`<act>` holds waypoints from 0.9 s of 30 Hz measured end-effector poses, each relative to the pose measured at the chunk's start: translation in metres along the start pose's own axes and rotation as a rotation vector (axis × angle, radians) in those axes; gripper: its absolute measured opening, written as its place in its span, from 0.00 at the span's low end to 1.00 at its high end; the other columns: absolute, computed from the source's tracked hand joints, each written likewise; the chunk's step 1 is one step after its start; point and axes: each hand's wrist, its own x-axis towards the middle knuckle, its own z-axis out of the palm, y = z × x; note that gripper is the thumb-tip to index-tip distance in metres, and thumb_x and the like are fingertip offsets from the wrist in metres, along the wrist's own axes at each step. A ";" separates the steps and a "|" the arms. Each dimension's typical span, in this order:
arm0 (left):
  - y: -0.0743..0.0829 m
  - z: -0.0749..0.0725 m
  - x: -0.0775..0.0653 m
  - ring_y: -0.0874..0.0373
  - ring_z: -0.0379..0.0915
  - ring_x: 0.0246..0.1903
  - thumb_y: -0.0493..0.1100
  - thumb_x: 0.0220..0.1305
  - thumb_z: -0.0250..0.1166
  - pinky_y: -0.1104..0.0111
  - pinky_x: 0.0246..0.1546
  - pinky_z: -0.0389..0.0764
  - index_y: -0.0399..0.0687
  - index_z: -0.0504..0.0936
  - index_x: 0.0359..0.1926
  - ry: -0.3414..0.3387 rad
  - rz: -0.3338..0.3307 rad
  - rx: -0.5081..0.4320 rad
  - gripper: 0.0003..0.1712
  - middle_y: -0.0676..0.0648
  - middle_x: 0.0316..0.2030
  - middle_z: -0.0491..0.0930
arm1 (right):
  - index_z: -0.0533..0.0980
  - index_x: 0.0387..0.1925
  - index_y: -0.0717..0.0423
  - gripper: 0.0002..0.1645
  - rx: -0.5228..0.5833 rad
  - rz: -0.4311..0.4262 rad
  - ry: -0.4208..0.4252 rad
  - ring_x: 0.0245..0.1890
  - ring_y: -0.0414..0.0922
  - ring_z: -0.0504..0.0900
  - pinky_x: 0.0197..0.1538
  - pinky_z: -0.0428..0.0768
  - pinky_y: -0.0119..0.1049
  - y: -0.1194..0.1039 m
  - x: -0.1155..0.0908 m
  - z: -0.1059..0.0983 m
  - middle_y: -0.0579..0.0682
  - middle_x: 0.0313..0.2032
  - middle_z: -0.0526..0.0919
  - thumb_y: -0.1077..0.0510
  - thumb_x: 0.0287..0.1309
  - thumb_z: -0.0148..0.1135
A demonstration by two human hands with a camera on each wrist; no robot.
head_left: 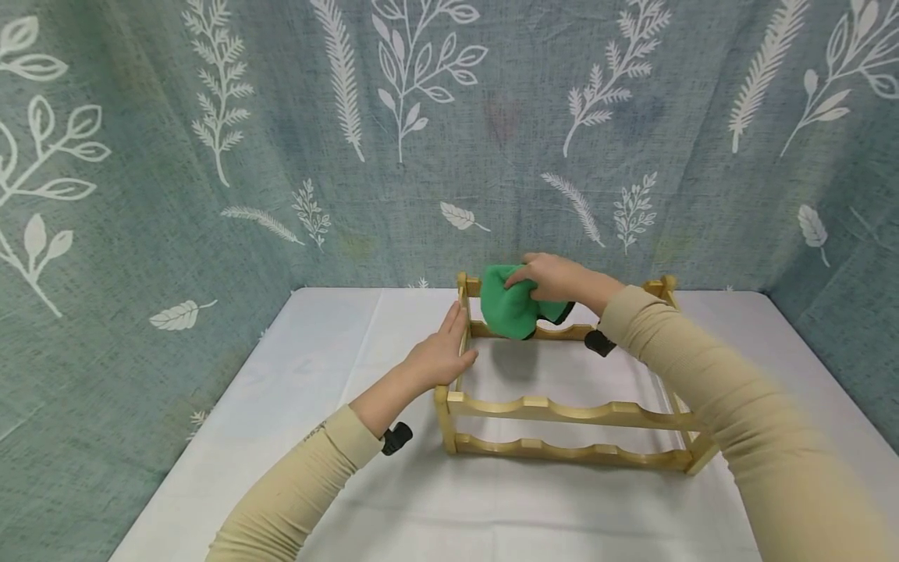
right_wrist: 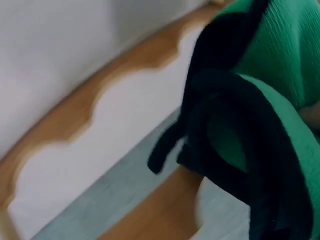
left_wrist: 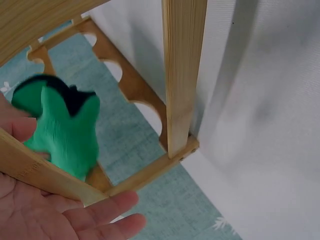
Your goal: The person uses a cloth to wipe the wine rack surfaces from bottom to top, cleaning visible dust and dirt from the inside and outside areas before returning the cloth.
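A light wooden rack with scalloped rails, like a wine rack (head_left: 576, 414), stands on the table. My right hand (head_left: 555, 277) grips a bunched green cloth with black edging (head_left: 507, 308) over the rack's far left part, by the back rail. The cloth (right_wrist: 287, 55) fills the right side of the right wrist view, its black trim folded in a loop. My left hand (head_left: 438, 359) rests against the rack's left side with its fingers extended. In the left wrist view, that hand's palm (left_wrist: 45, 215) lies along a wooden side bar, its fingertips past the bar.
The table under the rack has a white cover (head_left: 337, 351). A blue-green curtain with white leaf prints (head_left: 393, 203) hangs behind and along the sides. A dark wrist device (head_left: 397, 439) sits at my left cuff, another (head_left: 599, 343) at my right.
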 end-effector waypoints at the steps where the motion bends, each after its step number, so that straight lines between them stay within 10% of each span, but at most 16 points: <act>1: 0.000 0.000 0.000 0.46 0.77 0.38 0.53 0.67 0.49 0.64 0.26 0.74 0.42 0.36 0.71 0.000 0.000 -0.002 0.43 0.44 0.71 0.29 | 0.76 0.53 0.51 0.26 0.007 0.007 -0.026 0.48 0.58 0.73 0.40 0.74 0.42 0.006 -0.005 -0.001 0.63 0.49 0.72 0.73 0.54 0.55; 7: 0.000 0.000 0.000 0.55 0.69 0.16 0.51 0.67 0.49 0.69 0.15 0.66 0.42 0.35 0.71 -0.017 -0.002 -0.040 0.43 0.45 0.71 0.27 | 0.77 0.50 0.54 0.28 0.075 0.027 -0.098 0.49 0.60 0.72 0.36 0.71 0.40 0.044 -0.043 -0.012 0.62 0.47 0.72 0.78 0.49 0.52; 17: -0.001 0.000 0.000 0.57 0.67 0.15 0.51 0.67 0.49 0.69 0.16 0.67 0.41 0.35 0.71 -0.026 -0.007 -0.043 0.43 0.45 0.71 0.26 | 0.79 0.43 0.55 0.27 0.040 0.092 -0.187 0.51 0.65 0.70 0.46 0.76 0.47 0.085 -0.094 -0.024 0.63 0.48 0.73 0.81 0.46 0.52; 27: -0.001 -0.001 0.001 0.57 0.66 0.14 0.51 0.67 0.49 0.70 0.15 0.66 0.41 0.34 0.71 -0.032 -0.002 -0.053 0.43 0.45 0.71 0.26 | 0.79 0.43 0.54 0.27 0.005 0.138 -0.095 0.54 0.70 0.66 0.44 0.75 0.51 0.094 -0.116 -0.038 0.71 0.52 0.70 0.80 0.44 0.53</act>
